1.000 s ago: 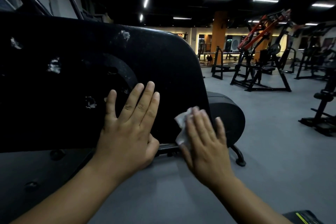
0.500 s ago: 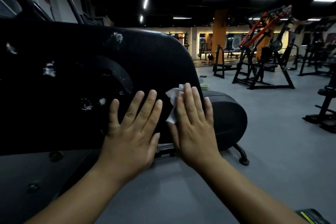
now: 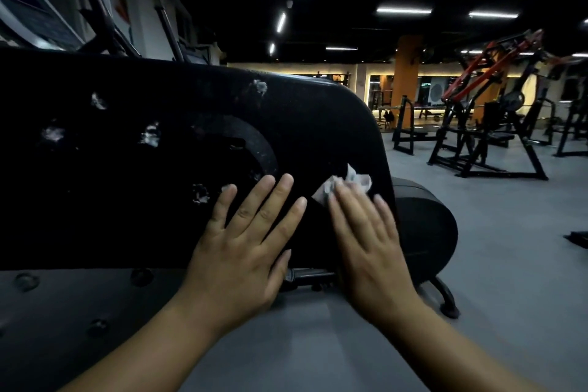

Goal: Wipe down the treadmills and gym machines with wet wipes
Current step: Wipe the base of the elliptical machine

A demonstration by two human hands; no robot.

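A big black machine cover (image 3: 152, 169) with white scuffed spots fills the left of the head view. My left hand (image 3: 245, 245) lies flat on its lower right part, fingers spread and straight. Just to the right, my right hand (image 3: 366, 239) presses a crumpled white wet wipe (image 3: 346, 183) against the cover with straight fingers. The wipe pokes out above my fingertips, near the cover's rounded right edge.
A smaller black rounded housing (image 3: 423, 229) with a curved foot (image 3: 445, 299) sits behind my right hand. Grey floor (image 3: 493, 264) stretches to the right. Red and black weight machines (image 3: 486, 124) and an orange pillar (image 3: 405, 73) stand far back right.
My right hand slid the wipe upward along the cover's right part, from low near the bottom edge to higher up. My left hand stayed flat in the same place.
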